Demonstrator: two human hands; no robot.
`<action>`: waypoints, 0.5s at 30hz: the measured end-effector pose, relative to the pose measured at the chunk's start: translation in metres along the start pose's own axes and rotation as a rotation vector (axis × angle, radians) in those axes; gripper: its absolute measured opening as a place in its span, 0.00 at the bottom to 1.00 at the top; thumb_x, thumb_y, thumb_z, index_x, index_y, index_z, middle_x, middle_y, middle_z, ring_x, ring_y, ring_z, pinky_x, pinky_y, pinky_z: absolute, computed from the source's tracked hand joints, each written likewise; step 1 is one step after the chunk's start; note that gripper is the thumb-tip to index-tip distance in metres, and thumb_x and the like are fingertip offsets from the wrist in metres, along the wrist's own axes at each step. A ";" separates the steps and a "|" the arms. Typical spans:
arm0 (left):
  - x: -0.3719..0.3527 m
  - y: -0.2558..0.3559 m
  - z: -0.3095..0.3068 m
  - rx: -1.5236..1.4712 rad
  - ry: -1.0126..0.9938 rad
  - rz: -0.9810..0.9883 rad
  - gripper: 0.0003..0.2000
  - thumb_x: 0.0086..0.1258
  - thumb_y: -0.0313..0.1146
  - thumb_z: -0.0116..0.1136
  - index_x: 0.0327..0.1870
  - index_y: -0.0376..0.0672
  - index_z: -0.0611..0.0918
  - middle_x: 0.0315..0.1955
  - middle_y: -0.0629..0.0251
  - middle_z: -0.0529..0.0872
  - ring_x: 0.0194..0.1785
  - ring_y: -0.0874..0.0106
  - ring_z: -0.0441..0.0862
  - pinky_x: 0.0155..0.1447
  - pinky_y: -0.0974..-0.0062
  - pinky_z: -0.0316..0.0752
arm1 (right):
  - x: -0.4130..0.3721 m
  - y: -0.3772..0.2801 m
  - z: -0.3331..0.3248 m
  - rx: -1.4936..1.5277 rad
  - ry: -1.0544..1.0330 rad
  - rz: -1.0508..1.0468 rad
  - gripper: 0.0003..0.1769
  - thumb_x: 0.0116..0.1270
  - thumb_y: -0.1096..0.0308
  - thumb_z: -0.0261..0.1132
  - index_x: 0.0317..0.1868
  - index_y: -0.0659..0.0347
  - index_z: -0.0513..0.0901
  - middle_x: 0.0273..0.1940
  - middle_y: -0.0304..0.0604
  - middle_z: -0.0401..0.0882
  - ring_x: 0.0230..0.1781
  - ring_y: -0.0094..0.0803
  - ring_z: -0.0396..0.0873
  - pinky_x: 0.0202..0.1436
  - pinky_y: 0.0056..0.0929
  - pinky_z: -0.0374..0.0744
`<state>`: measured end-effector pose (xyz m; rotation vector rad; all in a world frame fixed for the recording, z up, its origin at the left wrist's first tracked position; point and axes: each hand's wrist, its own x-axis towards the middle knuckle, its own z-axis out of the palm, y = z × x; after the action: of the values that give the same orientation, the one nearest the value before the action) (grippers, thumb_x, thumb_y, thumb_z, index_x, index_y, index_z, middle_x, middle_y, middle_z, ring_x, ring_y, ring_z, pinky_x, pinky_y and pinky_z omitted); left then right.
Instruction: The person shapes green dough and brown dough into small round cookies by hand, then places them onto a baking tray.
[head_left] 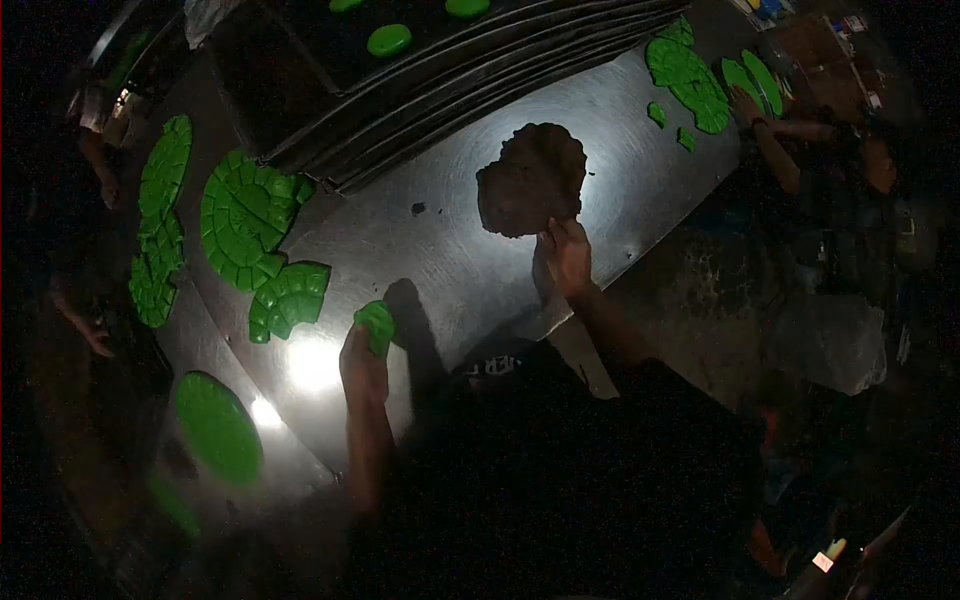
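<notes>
My left hand (362, 368) is closed around a small bright green dough-like piece (375, 325), held above the metal table (440, 260). At the lower edge of a flat, ragged brown dough-like slab (530, 180), my right hand (567, 255) pinches the rim with its fingertips. The slab looks like two overlapping lumps, dark and rough along the border. Left of my left hand lie a green scored wedge (290, 300) and a larger round green slab (245, 215), cut into segments and broken at one side.
A stack of dark trays (450, 95) fills the table's back, with green ovals (389, 40) on top. More scored green slabs lie left (160, 220) and right (690, 80). A smooth green oval (218, 428) is nearer. Another person's hand (745, 105) touches green pieces at the right.
</notes>
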<state>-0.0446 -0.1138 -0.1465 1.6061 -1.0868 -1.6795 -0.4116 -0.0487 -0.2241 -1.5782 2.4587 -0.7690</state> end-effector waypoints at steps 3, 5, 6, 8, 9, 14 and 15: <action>-0.004 -0.006 -0.010 0.375 0.026 0.245 0.15 0.75 0.29 0.38 0.53 0.30 0.74 0.46 0.53 0.79 0.49 0.65 0.77 0.54 0.72 0.71 | 0.000 0.007 0.012 0.562 0.122 0.087 0.11 0.57 0.69 0.64 0.37 0.68 0.82 0.39 0.56 0.78 0.38 0.51 0.77 0.43 0.42 0.77; -0.024 0.037 0.008 -0.580 0.047 -0.129 0.14 0.75 0.29 0.39 0.53 0.30 0.74 0.46 0.53 0.79 0.49 0.65 0.77 0.55 0.71 0.70 | 0.011 0.017 0.008 1.024 0.174 0.083 0.10 0.56 0.69 0.64 0.35 0.68 0.82 0.38 0.55 0.79 0.36 0.51 0.78 0.41 0.43 0.78; -0.025 0.035 0.007 -0.584 0.048 -0.116 0.14 0.75 0.29 0.39 0.53 0.30 0.74 0.46 0.53 0.79 0.49 0.65 0.77 0.55 0.71 0.70 | 0.019 0.022 0.000 0.393 -0.121 0.033 0.09 0.55 0.70 0.64 0.35 0.67 0.82 0.37 0.56 0.79 0.36 0.51 0.78 0.40 0.42 0.78; -0.030 0.024 -0.002 0.283 0.019 0.195 0.15 0.75 0.32 0.39 0.52 0.31 0.74 0.48 0.55 0.78 0.52 0.66 0.76 0.57 0.71 0.70 | 0.025 0.020 -0.025 -0.214 -0.433 -0.042 0.10 0.56 0.70 0.64 0.37 0.66 0.83 0.34 0.53 0.82 0.34 0.45 0.81 0.39 0.37 0.79; -0.036 0.030 -0.004 0.278 0.044 0.200 0.15 0.75 0.32 0.39 0.52 0.31 0.74 0.48 0.55 0.78 0.52 0.66 0.76 0.57 0.71 0.70 | 0.022 0.018 -0.032 -0.206 -0.434 -0.067 0.10 0.56 0.70 0.64 0.37 0.66 0.83 0.34 0.53 0.82 0.34 0.45 0.81 0.39 0.37 0.79; -0.063 0.045 0.006 -0.723 -0.097 -0.048 0.19 0.77 0.39 0.36 0.58 0.31 0.69 0.54 0.55 0.74 0.57 0.63 0.72 0.63 0.66 0.66 | -0.007 -0.124 -0.089 0.757 -0.801 0.175 0.16 0.65 0.64 0.63 0.44 0.72 0.81 0.37 0.48 0.82 0.37 0.31 0.80 0.42 0.29 0.80; -0.066 0.047 0.008 -0.725 -0.171 -0.031 0.21 0.77 0.42 0.38 0.59 0.31 0.67 0.56 0.54 0.72 0.60 0.62 0.70 0.66 0.65 0.63 | -0.019 -0.156 -0.099 0.793 -0.772 0.032 0.14 0.65 0.66 0.63 0.44 0.71 0.81 0.39 0.47 0.81 0.38 0.31 0.80 0.43 0.27 0.80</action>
<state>-0.0505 -0.0808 -0.0726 1.0273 -0.4249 -1.9499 -0.3114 -0.0491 -0.0673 -1.1881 1.3755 -0.7814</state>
